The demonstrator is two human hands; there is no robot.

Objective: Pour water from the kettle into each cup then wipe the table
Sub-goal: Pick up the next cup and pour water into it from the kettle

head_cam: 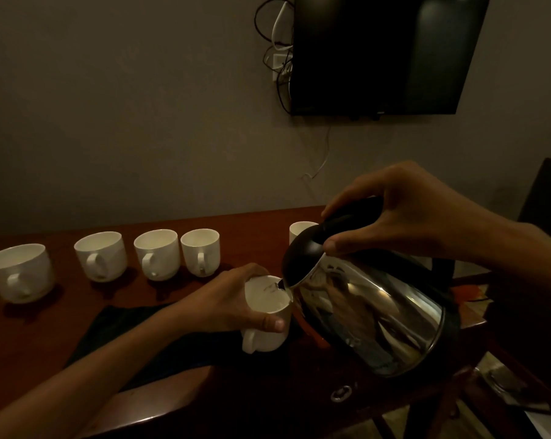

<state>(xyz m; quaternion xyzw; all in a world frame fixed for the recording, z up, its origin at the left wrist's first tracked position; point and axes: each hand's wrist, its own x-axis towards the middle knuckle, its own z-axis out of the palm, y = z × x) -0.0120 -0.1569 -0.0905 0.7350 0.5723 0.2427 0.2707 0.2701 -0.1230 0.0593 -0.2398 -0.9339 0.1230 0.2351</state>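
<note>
The right hand (404,213) clenches the matte black plastic handle of a rounded, mirror-polished steel kettle (372,315), with the thumb pressed down beside the black lid. The kettle is tipped toward nine o'clock. Its short spout sits at the rim of a smooth white ceramic cup (268,318), on that cup's one o'clock edge. The left hand (233,299) grasps this cup from nine o'clock, fingers curled round the far wall and thumb laid across the near one. The cup's looped handle points to seven o'clock. In the dim light a thin stream may be running from spout to cup, but it is hard to make out.

The cup is over the right end of a limp black cloth (135,331), which lies flat on a glossy reddish-brown wooden table (46,337).

Four matching white cups (157,253) stand upright in a row from nine to eleven o'clock of the held cup, handles toward the camera and each apart from its neighbour. A fifth cup (301,231) at one o'clock is mostly hidden behind the kettle lid.

The kettle's curved side carries warped reflections. Below it, at six o'clock, a small metal drawer pull (340,392) glints on the table front. On the plain wall at twelve o'clock hangs a flat black television (388,52), cut off at the top, with tangled cables (277,58) beside it.
</note>
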